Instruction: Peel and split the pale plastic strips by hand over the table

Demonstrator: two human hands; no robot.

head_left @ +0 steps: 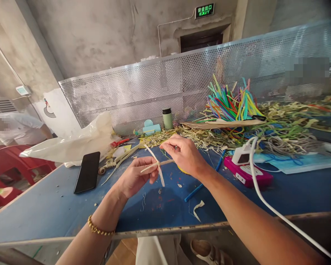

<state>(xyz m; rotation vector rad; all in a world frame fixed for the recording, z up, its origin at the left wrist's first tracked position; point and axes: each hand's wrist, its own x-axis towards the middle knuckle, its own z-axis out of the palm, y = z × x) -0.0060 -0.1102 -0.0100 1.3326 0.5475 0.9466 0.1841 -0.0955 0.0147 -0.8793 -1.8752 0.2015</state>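
Note:
My left hand (139, 175) pinches a small cross of pale plant-fibre strips (159, 164) above the blue table, its thumb and fingers closed at the crossing. One strip sticks up and down past the fingers, and another points left over them. A tan strand runs right from the crossing to my right hand (183, 152), whose fingers are closed near their tips. What exactly lies between those right fingertips is partly hidden. A gold bead bracelet (99, 227) circles my left wrist.
On the blue table (57, 213) lie a black phone (86, 173), red-handled scissors (120, 142), a blue stick (194, 192) and a magenta power strip (248, 175) with a white cable. Dried fibre (212, 138), a green bottle (167, 119) and colourful pipe cleaners (233, 101) line the perforated metal screen (127, 92).

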